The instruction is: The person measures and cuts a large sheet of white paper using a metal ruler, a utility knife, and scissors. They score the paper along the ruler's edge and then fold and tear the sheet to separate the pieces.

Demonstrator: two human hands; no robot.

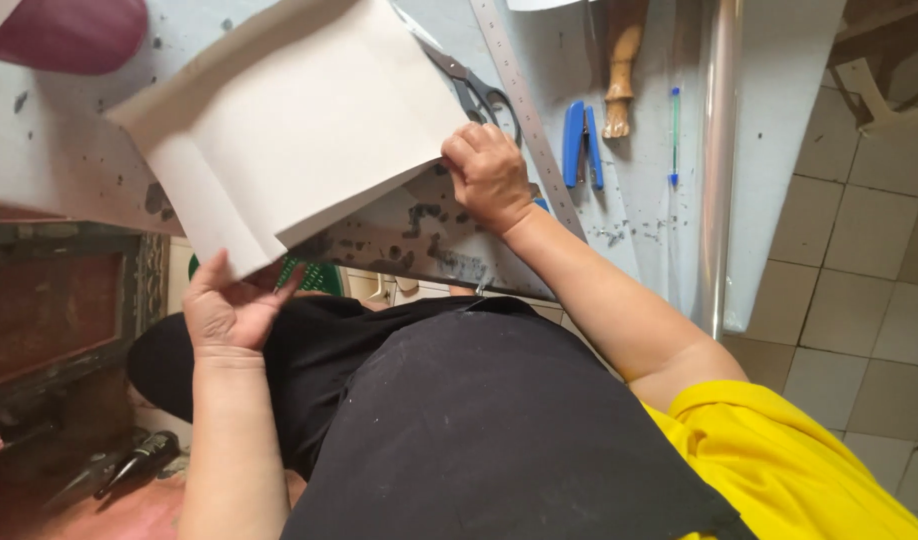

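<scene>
From the head camera, a large sheet of stiff white paper (289,120) lies folded across the near edge of the pale, paint-flecked tabletop (69,150), one long flap doubled over so that a crisp crease runs along its length. Part of the sheet juts past the tabletop's edge, over the person's lap.

The left hand (229,305) sits below that overhanging corner, palm up, its fingers spread loosely and touching the paper's underside and tip; it props the corner and does not pinch it. The right hand (487,175) presses down on the sheet's opposite edge, fingers curled tight in a near fist, knuckles up, pinning the paper to the tabletop.

Just beyond the right hand lie grey metal scissors (474,85) with dark looped handles, partly under the paper. Beside them a long steel ruler (524,110) runs slantwise towards the near edge. Further towards the tabletop's right edge rest a blue stapler (582,140), a carved wooden handle (621,70) and a slim pen with a green and blue barrel (675,135). A shiny metal tube (719,150) lines that right edge. Small loose staples are scattered near the stapler.

A black apron (479,430), matte and dusty, covers the lap; a yellow sleeve (779,470) shows at the right shoulder. Pale square floor tiles (859,250) lie beyond.
</scene>
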